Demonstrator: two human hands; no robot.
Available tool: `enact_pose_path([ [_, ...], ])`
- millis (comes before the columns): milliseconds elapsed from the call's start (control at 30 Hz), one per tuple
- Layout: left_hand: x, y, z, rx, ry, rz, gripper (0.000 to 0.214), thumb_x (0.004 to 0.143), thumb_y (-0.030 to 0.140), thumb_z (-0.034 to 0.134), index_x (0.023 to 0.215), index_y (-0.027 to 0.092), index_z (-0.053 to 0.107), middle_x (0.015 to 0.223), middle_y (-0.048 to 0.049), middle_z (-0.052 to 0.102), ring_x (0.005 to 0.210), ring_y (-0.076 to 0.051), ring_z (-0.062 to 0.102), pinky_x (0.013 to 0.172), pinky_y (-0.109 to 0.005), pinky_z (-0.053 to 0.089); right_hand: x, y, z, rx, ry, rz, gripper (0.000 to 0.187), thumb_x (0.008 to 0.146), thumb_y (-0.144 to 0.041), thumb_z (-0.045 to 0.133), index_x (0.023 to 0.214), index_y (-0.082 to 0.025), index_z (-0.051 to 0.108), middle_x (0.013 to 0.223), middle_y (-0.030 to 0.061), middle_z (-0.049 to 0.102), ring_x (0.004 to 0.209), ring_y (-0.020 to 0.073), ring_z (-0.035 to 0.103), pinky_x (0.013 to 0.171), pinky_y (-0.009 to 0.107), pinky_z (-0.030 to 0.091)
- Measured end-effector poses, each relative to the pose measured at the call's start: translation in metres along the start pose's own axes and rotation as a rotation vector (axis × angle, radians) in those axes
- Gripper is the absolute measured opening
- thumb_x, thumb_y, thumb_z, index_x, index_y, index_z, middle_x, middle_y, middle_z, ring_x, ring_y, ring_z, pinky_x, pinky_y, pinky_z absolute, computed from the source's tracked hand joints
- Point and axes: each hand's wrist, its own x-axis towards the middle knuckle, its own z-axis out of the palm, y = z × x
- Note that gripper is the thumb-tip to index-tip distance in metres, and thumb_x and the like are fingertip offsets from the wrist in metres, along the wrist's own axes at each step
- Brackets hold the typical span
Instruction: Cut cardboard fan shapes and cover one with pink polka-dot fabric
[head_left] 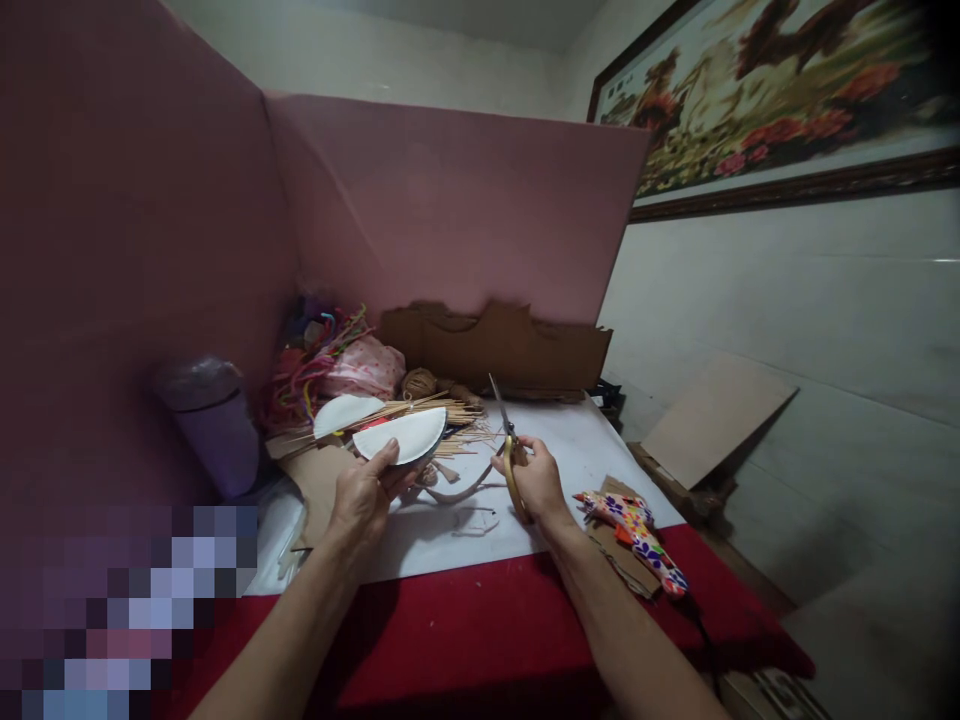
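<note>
My left hand (pixel 365 495) is closed on the lower edge of a white half-round paper plate piece (pixel 401 435), held up over the table. A second white paper plate piece (pixel 341 411) lies just behind it. My right hand (pixel 534 478) grips gold-handled scissors (pixel 508 448) with the blades pointing up and away. The two hands are a short way apart above a white sheet (pixel 570 450) that covers the red tablecloth (pixel 480 630).
Thin wooden sticks (pixel 450 412) lie behind the plate. Curled paper trimmings (pixel 465 500) lie between the hands. Brown cardboard (pixel 499 345) leans on the pink screen (pixel 450 200). A purple cup (pixel 217 425) stands left. A flowered paper shape (pixel 637 535) lies right.
</note>
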Motion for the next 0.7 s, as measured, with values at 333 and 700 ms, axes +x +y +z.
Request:
enact_pose_path([
  [333, -0.0031, 0.0044, 0.0032, 0.016, 0.091, 0.017, 0.014, 0.066, 0.014, 0.072, 0.073, 0.012, 0.060, 0.055, -0.0004, 0.065, 0.042, -0.013, 0.060, 0.039, -0.020, 0.049, -0.0003, -0.0026, -0.0098, -0.956, -0.011, -0.050, 0.023, 0.078, -0.017, 0.050, 0.097, -0.014, 0.062, 0.084, 0.0161, 0.068, 0.080, 0.0271, 0.066, 0.066, 0.033, 0.044],
  [700, -0.0063, -0.0017, 0.0066, 0.141, -0.001, 0.048, 0.034, 0.053, 0.027, 0.081, 0.075, 0.012, 0.060, 0.054, 0.0023, 0.062, 0.038, -0.012, 0.055, 0.031, -0.022, 0.045, 0.0058, -0.0067, -0.0045, -1.092, -0.005, -0.126, 0.026, 0.084, -0.011, 0.044, 0.090, -0.010, 0.070, 0.094, 0.0212, 0.062, 0.096, 0.0324, 0.058, 0.074, 0.041, 0.046],
])
